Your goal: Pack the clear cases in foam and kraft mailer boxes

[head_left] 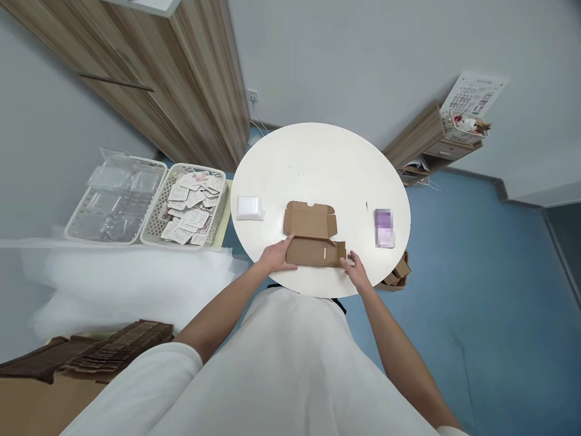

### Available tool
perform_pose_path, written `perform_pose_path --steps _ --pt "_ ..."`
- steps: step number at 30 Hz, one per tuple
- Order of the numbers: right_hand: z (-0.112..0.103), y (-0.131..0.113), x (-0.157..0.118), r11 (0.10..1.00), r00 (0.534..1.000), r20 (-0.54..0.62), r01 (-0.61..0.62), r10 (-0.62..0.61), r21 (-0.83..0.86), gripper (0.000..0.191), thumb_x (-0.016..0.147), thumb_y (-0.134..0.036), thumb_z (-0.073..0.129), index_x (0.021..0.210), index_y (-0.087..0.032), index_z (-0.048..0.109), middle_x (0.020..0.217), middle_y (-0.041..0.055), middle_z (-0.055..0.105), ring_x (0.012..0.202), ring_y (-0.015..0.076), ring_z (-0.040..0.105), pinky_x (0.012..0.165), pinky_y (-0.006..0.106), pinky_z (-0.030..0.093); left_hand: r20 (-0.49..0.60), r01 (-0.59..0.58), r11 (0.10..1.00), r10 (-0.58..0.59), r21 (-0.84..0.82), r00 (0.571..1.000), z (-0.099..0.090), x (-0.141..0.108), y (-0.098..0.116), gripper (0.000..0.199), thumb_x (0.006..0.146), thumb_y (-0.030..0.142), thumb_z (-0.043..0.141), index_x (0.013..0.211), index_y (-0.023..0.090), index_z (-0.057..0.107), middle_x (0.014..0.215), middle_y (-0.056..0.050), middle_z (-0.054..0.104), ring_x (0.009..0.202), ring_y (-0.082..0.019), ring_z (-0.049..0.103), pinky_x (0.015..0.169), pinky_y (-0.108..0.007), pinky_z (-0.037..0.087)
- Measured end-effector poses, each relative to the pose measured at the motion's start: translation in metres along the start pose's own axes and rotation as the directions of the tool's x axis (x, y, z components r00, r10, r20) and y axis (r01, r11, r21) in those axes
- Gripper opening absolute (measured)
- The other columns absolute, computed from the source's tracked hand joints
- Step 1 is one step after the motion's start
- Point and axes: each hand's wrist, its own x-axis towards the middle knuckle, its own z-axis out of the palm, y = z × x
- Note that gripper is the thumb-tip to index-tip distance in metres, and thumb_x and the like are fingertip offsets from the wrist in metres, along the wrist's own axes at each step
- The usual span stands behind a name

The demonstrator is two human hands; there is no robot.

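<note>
A brown cardboard box (306, 251) lies partly folded on the white round table, its lid standing open on the far side and the right end flap sticking out. A small white mark shows near the right end of its base. My left hand (275, 255) grips the left end of the box, thumb at the upper corner and fingers along the near edge. At the right end flap, my right hand (356, 270) touches the cardboard with its fingers apart.
On the table (318, 151) are a white plastic case (250, 208) at left and a purple pack (384, 228) at right. Baskets of printed cards (193, 209) and clear plastic trays (120, 194) stand left. Folded cardboard (118, 348) sits lower left; a carton (400, 272) stands below the table's right edge.
</note>
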Motion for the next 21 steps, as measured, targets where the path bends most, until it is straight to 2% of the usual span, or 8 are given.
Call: perform_pose_path --steps 2,4,7,9,12,15,18,21 --pt "0.0 -0.002 0.001 0.995 0.995 0.095 -0.04 0.031 0.095 0.072 0.079 -0.054 0.038 0.138 -0.021 0.013 0.126 0.0128 0.046 0.106 0.0233 0.053 0.08 0.037 0.045 -0.012 -0.027 1.0 0.027 -0.004 1.0 0.0 0.0 -0.001 0.094 0.047 0.047 0.073 0.128 0.025 0.032 0.113 -0.009 0.055 0.101 -0.029 0.053 0.071 -0.027 0.04" --pt "0.002 -0.011 0.002 0.985 0.988 0.155 -0.055 0.03 0.162 0.065 0.078 -0.054 0.039 0.133 -0.022 0.027 0.121 0.0102 0.052 0.106 0.0241 0.052 0.08 0.038 0.045 -0.011 -0.047 0.999 0.047 -0.003 0.999 0.0 0.001 -0.001 0.097 0.046 0.049 0.073 0.129 0.025 0.03 0.11 -0.009 0.057 0.098 -0.029 0.055 0.068 -0.027 0.04" --pt "0.006 -0.026 0.002 0.971 0.987 0.162 -0.051 0.012 0.233 0.055 0.078 -0.056 0.037 0.121 -0.024 0.045 0.12 0.0072 0.053 0.108 0.0246 0.05 0.081 0.038 0.044 -0.003 -0.043 0.999 0.043 0.0 0.999 0.0 0.003 -0.003 0.102 0.043 0.051 0.074 0.13 0.024 0.028 0.105 -0.009 0.06 0.093 -0.03 0.057 0.066 -0.028 0.04" --pt "0.007 -0.034 0.001 0.97 0.991 0.132 -0.031 -0.001 0.242 0.054 0.078 -0.058 0.034 0.12 -0.024 0.046 0.123 0.0062 0.051 0.108 0.0234 0.049 0.08 0.036 0.044 -0.013 -0.029 1.0 0.029 -0.006 1.0 0.001 0.003 -0.003 0.106 0.04 0.051 0.075 0.13 0.022 0.027 0.103 -0.01 0.06 0.091 -0.03 0.058 0.066 -0.028 0.04" --pt "0.009 -0.043 0.0 0.983 0.994 0.11 -0.003 -0.018 0.184 0.056 0.081 -0.058 0.025 0.121 -0.024 0.044 0.125 0.005 0.049 0.105 0.0212 0.051 0.078 0.034 0.045 -0.028 -0.022 1.0 0.022 -0.013 0.999 0.005 0.004 -0.001 0.108 0.038 0.05 0.076 0.13 0.022 0.028 0.104 -0.011 0.06 0.091 -0.03 0.058 0.066 -0.027 0.04" --pt "0.013 -0.047 0.002 0.996 0.99 0.126 0.058 -0.066 0.068 0.055 0.083 -0.055 0.02 0.117 -0.023 0.049 0.118 0.0052 0.054 0.097 0.02 0.055 0.077 0.034 0.045 -0.01 -0.017 1.0 0.017 0.007 1.0 0.009 0.004 0.004 0.109 0.037 0.049 0.077 0.131 0.022 0.027 0.105 -0.011 0.059 0.089 -0.03 0.059 0.066 -0.027 0.04" --pt "0.017 -0.048 0.008 0.995 0.995 0.062 0.085 -0.081 -0.061 0.046 0.081 -0.05 0.033 0.112 -0.022 0.052 0.108 0.0056 0.059 0.093 0.0196 0.056 0.076 0.032 0.044 0.014 0.002 1.0 -0.002 0.019 1.0 0.012 0.004 0.008 0.111 0.039 0.05 0.076 0.132 0.021 0.024 0.109 -0.012 0.058 0.092 -0.03 0.058 0.068 -0.027 0.04" --pt "0.02 -0.045 0.016 0.977 1.0 -0.002 0.0 0.0 -0.215 0.038 0.076 -0.044 0.043 0.103 -0.02 0.055 0.097 0.0058 0.062 0.087 0.0191 0.057 0.071 0.029 0.043 0.049 0.001 1.0 -0.002 0.018 0.999 0.013 0.003 0.012 0.113 0.042 0.052 0.074 0.135 0.024 0.016 0.119 -0.011 0.051 0.102 -0.03 0.053 0.072 -0.028 0.04"
